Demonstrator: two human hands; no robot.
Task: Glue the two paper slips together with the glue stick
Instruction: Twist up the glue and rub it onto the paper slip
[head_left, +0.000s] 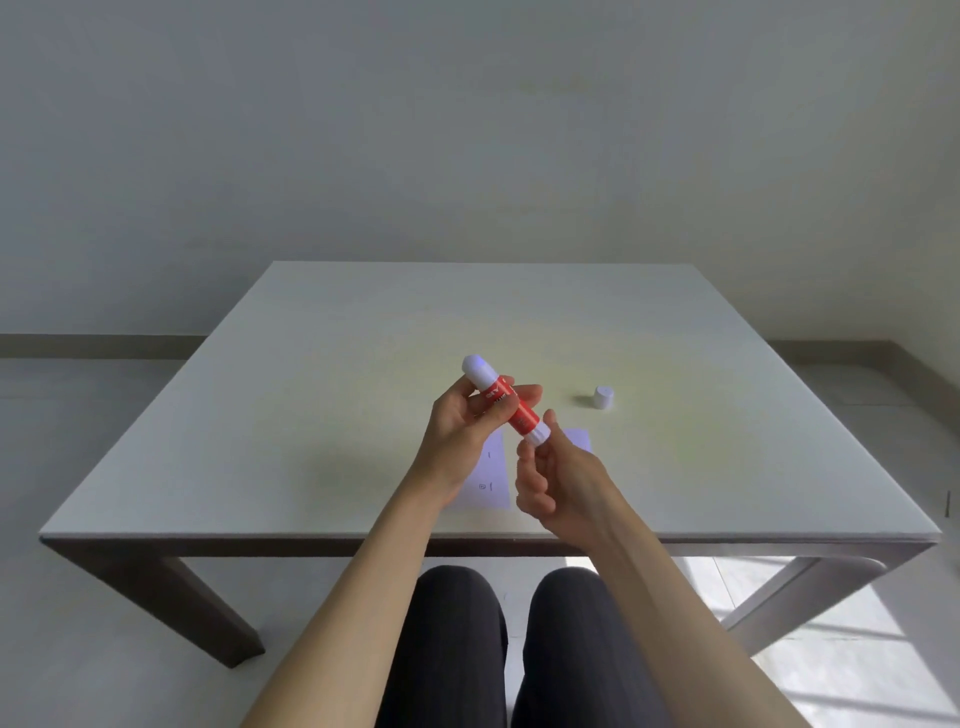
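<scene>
Above the near half of a pale surface (311, 364), two bare hands share one glue stick (511, 410). The left grip (475, 415) is closed around the red barrel, thumb on the near side and fingers wrapped over the far side. The right grip (556, 467) pinches the white twist base at the stick's lower end between thumb and forefinger, the other fingers curled loosely beneath. The stick is held clear of the surface and tilted, its white upper end pointing up, away and to the left, its base toward the right hand.

Directly below the hands, two paper slips lie flat on the surface. The left slip (493, 478) is partly covered by the left wrist and shows a few small printed marks; only the far corner of the right slip (579, 439) shows past the right hand. Whether the two touch cannot be told, since the hands hide the gap.

A small white cap (603, 397) stands by itself on the surface to the right, beyond the slips and well apart from the stick. At the bottom of the frame, the person's knees (519, 649) in dark trousers sit just short of the surface's front edge.
</scene>
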